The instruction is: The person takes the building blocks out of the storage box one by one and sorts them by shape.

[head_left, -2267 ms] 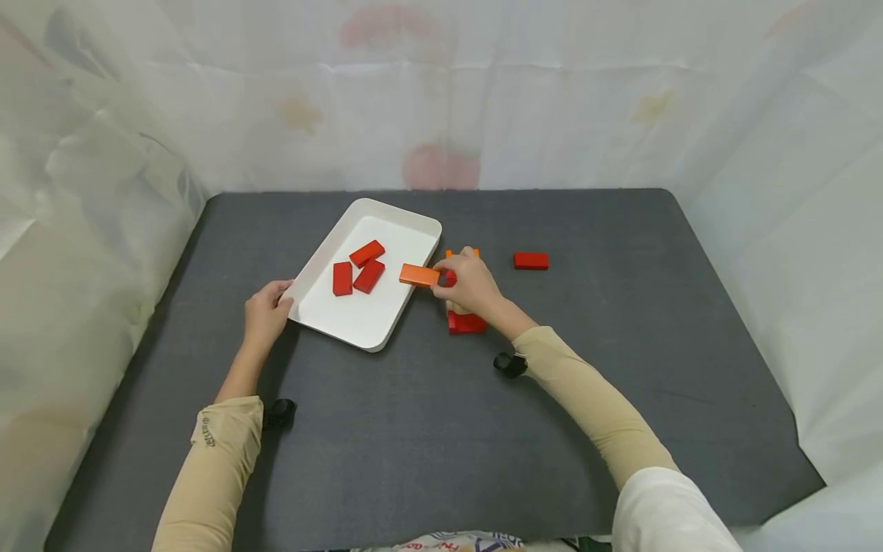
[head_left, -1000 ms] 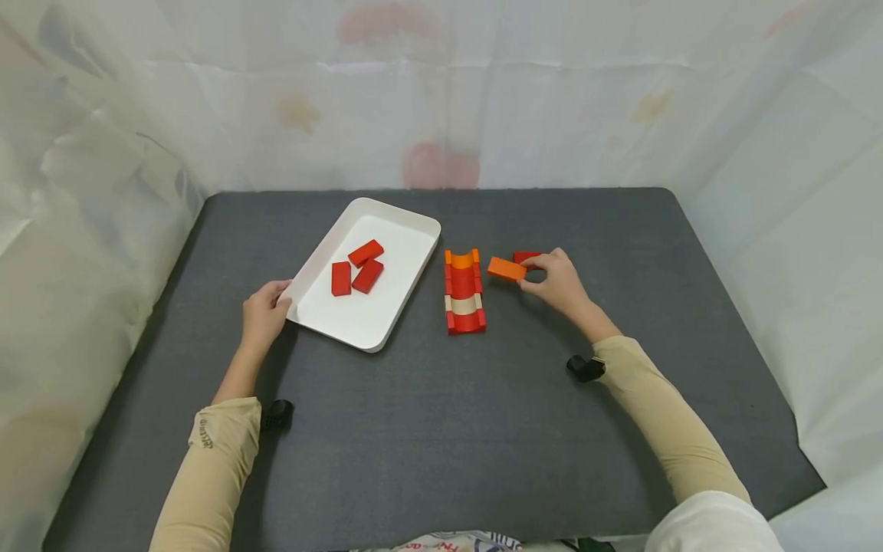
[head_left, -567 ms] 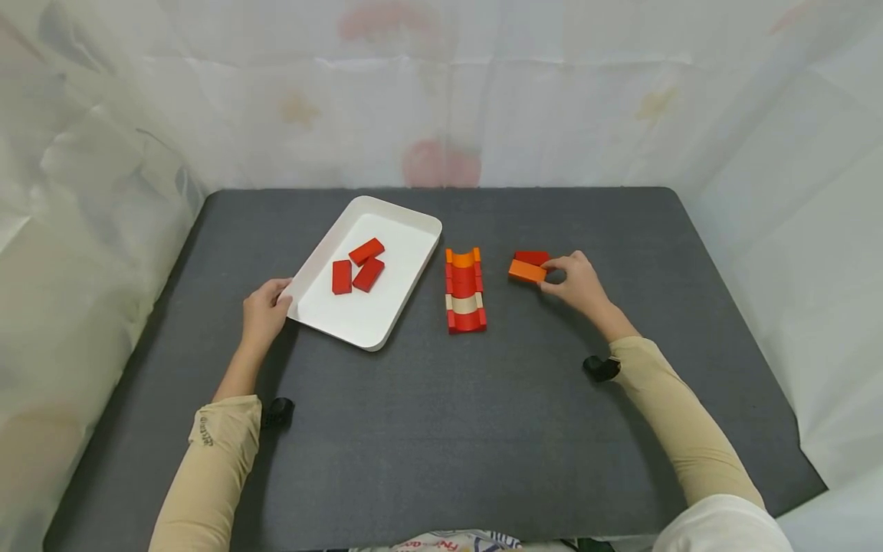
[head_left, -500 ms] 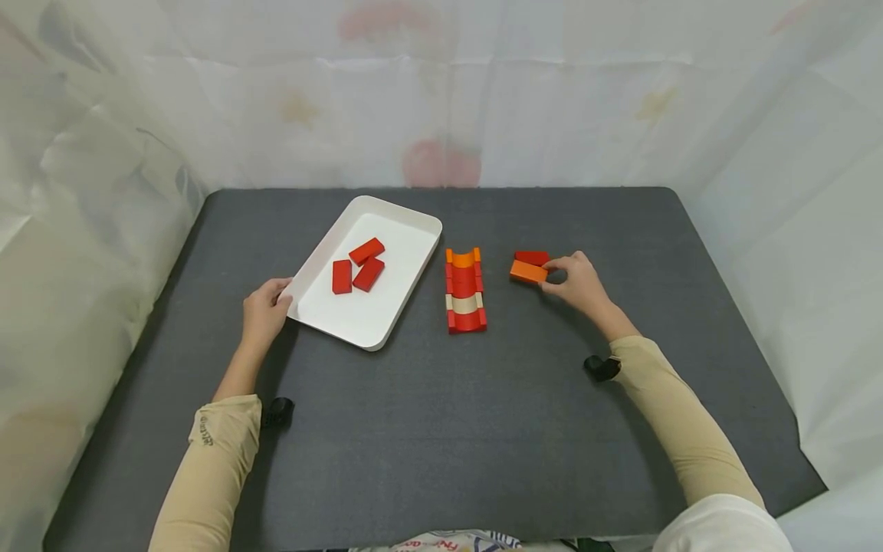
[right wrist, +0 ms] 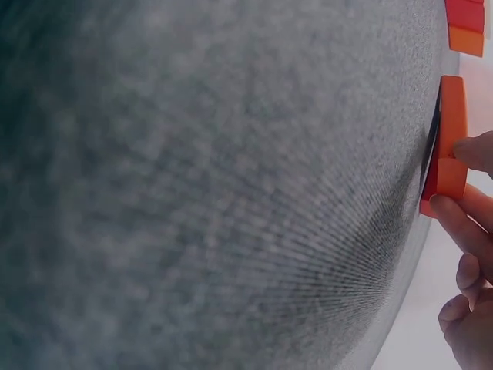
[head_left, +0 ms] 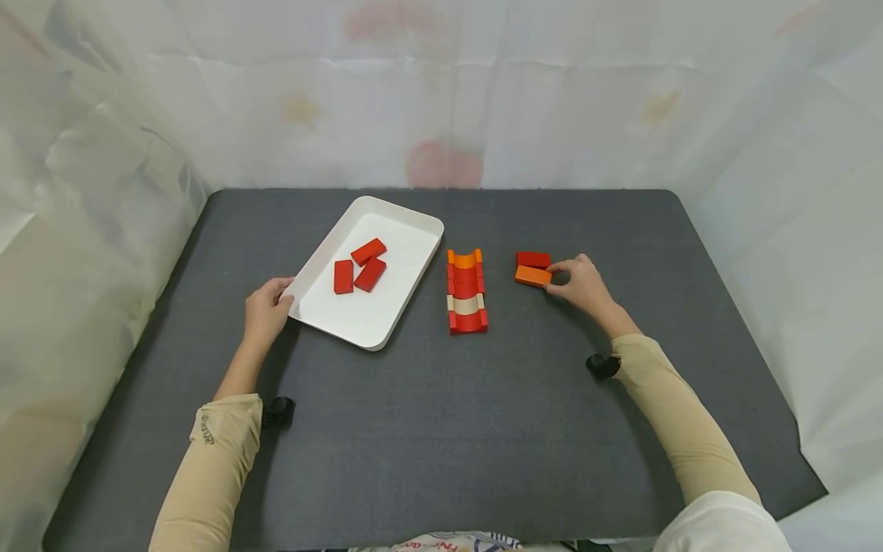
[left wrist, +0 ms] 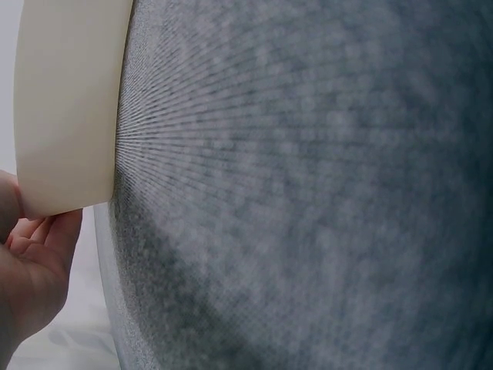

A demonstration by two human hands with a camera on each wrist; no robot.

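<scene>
My right hand [head_left: 557,273] pinches the right end of an orange block [head_left: 532,276] that lies flat on the dark mat, just in front of a red block [head_left: 533,260]. The right wrist view shows the orange block [right wrist: 451,142] edge-on, with my fingertips [right wrist: 456,217] on its end. My left hand [head_left: 281,296] holds the near left corner of a white tray [head_left: 359,318], whose wall [left wrist: 69,100] fills the left wrist view above my fingers [left wrist: 35,266]. Three red blocks [head_left: 368,264] lie in the tray.
A short row of curved red, orange and cream blocks [head_left: 466,291] lies between the tray and my right hand. The dark grey mat [head_left: 441,429] is ringed by white sheeting at the back and sides.
My right hand carried the orange block from the tray's right edge past the row of curved blocks and lowered it onto the mat beside the red block. The left hand stayed put.
</scene>
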